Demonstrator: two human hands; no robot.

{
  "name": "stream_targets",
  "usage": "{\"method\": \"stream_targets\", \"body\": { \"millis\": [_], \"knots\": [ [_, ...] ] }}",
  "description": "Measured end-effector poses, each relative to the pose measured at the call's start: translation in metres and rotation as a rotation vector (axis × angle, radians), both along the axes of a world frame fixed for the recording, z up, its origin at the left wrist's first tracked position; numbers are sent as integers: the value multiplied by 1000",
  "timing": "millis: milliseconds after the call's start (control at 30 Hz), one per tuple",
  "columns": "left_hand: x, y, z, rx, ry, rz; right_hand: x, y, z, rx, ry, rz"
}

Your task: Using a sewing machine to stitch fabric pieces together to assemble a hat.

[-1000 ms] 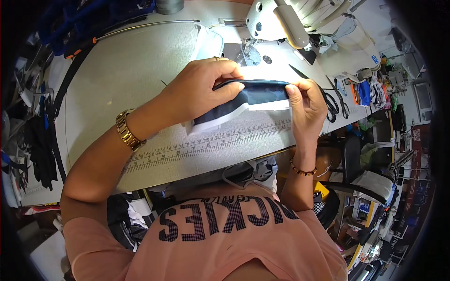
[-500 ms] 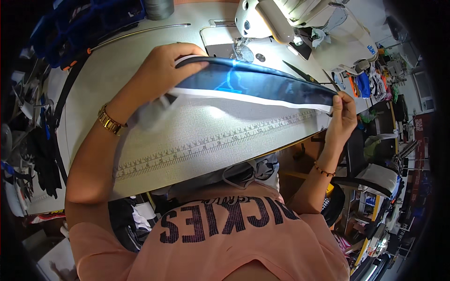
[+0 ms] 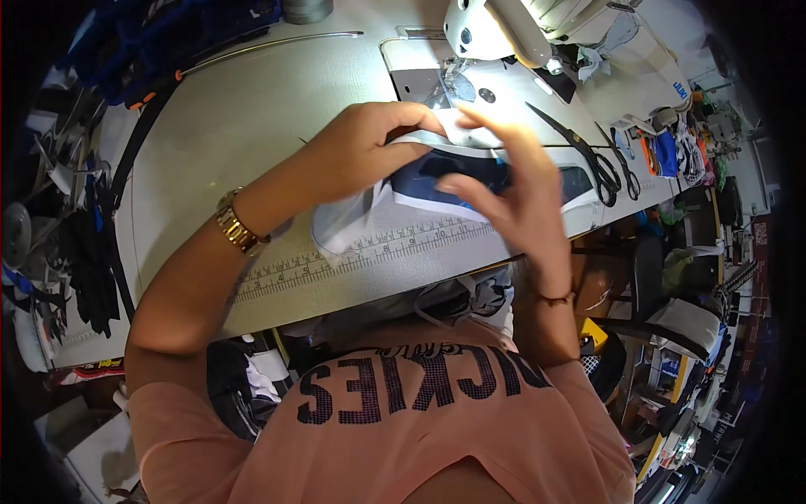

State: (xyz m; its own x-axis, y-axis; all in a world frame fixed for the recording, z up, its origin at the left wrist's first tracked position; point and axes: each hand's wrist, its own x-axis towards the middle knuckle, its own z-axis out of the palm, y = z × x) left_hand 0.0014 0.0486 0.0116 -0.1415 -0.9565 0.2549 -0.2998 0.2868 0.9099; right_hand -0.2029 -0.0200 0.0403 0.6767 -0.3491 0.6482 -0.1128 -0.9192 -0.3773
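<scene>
A dark blue strip of fabric (image 3: pixel 413 175) with white edging lies across the table in front of the sewing machine (image 3: pixel 504 34). My left hand (image 3: pixel 382 143) pinches its upper white edge between thumb and fingers. A pale, sheer-looking tail of cloth (image 3: pixel 342 225) hangs below that hand, blurred. Over the strip's right half is my right hand (image 3: pixel 525 189), smeared by motion, with thumb and fingers spread apart. Part of the fabric is hidden behind it. The machine's lamp brightly lights the fingertips near the needle area.
Black-handled scissors (image 3: pixel 579 149) lie right of the fabric, with a second pair (image 3: pixel 625 168) beside them. A ruler scale (image 3: pixel 361 256) runs along the table's near edge. A thin metal rod (image 3: pixel 269 52), a blue bin (image 3: pixel 109 63) and a grey thread cone (image 3: pixel 307 10) are at the far left.
My right hand has let go of the strip's right end and moved left over its middle. My left hand has shifted right and nearer. The strip, stretched before, now lies lower and partly folded.
</scene>
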Motion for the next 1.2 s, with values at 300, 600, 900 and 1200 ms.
{"method": "stream_targets", "body": {
  "millis": [300, 600, 900, 1200],
  "knots": [
    [25, -6, 4, -213, -313, 291, -37, -23, -5, 15, 143, -387],
    [-5, -2, -3, -30, 202, 93, 11, 1, -21, -228, 60, -178],
    [-15, -9, -13, -510, -672, 272, -25, -21, -11, 38, 179, -181],
    [5, -18, -19, -65, 214, 197, -6, -8, -6, 21, 215, -108]
  ]
}}
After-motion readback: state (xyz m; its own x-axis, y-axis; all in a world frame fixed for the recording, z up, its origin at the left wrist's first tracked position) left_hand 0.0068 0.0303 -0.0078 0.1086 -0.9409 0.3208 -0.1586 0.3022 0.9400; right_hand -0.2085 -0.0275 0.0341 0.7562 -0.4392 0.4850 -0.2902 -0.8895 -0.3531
